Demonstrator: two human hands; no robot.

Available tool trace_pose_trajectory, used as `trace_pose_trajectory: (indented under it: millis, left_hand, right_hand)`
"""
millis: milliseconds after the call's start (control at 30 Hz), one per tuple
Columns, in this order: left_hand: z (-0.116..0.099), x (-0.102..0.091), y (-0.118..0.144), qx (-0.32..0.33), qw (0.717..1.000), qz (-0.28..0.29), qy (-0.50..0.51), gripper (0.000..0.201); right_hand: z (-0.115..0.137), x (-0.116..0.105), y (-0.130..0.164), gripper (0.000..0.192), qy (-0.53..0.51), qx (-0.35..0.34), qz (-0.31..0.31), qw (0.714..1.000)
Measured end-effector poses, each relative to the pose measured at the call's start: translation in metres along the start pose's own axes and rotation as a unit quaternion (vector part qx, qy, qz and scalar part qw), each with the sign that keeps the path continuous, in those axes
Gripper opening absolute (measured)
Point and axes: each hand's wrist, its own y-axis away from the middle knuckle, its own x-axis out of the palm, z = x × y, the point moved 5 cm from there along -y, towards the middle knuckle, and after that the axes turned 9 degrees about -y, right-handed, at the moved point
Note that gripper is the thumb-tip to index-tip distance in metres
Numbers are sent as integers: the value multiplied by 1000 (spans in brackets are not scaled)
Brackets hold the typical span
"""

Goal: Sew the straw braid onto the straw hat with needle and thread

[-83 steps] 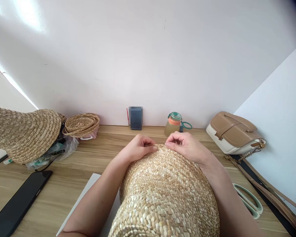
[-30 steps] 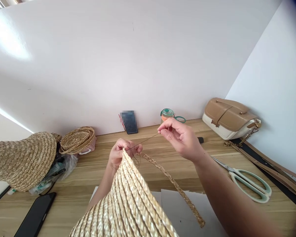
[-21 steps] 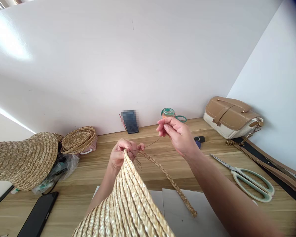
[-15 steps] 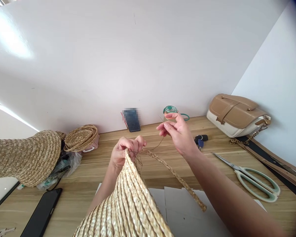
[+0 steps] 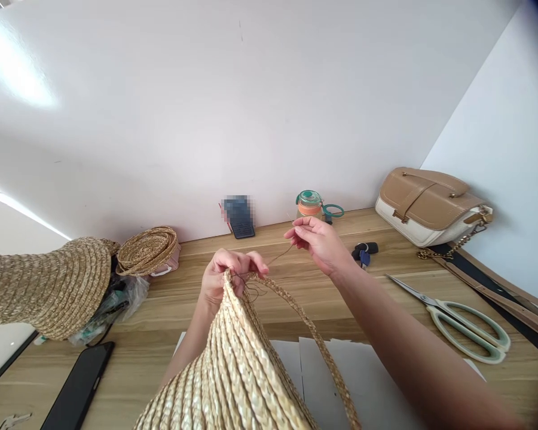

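Note:
My left hand [image 5: 226, 275] is closed on the top edge of a woven straw piece [image 5: 233, 370], made of braided rows and pinched to a peak. From that edge a loose straw braid [image 5: 311, 331] hangs down to the right. Up and to the right, my right hand [image 5: 318, 242] pinches a thin brown thread [image 5: 280, 255] that runs back to the straw edge. A faint needle-like tip shows above its fingertips. Some thread lies in loops [image 5: 254, 291] beside my left fingers.
Scissors [image 5: 457, 322] and keys [image 5: 364, 254] lie at right, near a tan handbag [image 5: 424, 206]. A lidded jar [image 5: 309, 204] stands by the wall. Coiled braid [image 5: 147, 249], another straw piece [image 5: 63, 283] and a black phone [image 5: 78, 385] are at left. White sheets [image 5: 363, 370] lie underneath.
My right hand has lowered slightly, and its fingers have drawn closer together. The loose braid's end has swung down and toward me. The straw peak has shifted slightly left.

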Motion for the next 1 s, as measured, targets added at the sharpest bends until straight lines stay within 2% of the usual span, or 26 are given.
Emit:
trace_pose_trajectory:
  millis: [200, 300, 367, 467, 533, 600, 700, 767, 867, 933, 1000]
  left_hand:
    - [0, 3, 0, 21, 999, 27, 20, 60]
    - [-2, 1, 1, 56, 997, 24, 42, 50]
    - [-2, -2, 1, 71, 996, 13, 48, 44]
    - [1, -4, 1, 62, 997, 15, 31, 40]
    - [4, -5, 1, 48, 998, 24, 20, 37]
    - [9, -7, 3, 30, 999, 22, 7, 34]
    - [16, -11, 6, -6, 1000, 8, -28, 34]
    - [18, -11, 7, -26, 999, 9, -38, 36]
    - [16, -6, 6, -45, 998, 37, -17, 31]
    - [15, -4, 5, -60, 996, 58, 6, 24]
    - [16, -6, 4, -84, 994, 64, 17, 20]
  right_hand:
    - [-10, -9, -8, 27, 73, -2, -12, 997]
    - [0, -6, -3, 29, 122, -50, -32, 991]
    - [16, 2, 8, 31, 145, -102, -25, 984]
    - [45, 27, 36, 27, 173, -204, 66, 961]
    - [58, 45, 56, 22, 200, -235, 146, 940]
    - [63, 59, 72, 17, 236, -233, 197, 922]
    - [61, 71, 83, 16, 256, -218, 227, 914]
    - [59, 75, 85, 15, 242, -223, 221, 918]
    - [58, 72, 83, 9, 237, -232, 181, 926]
    - [55, 68, 79, 8, 235, -187, 174, 938]
    - [49, 64, 73, 9, 189, -91, 207, 956]
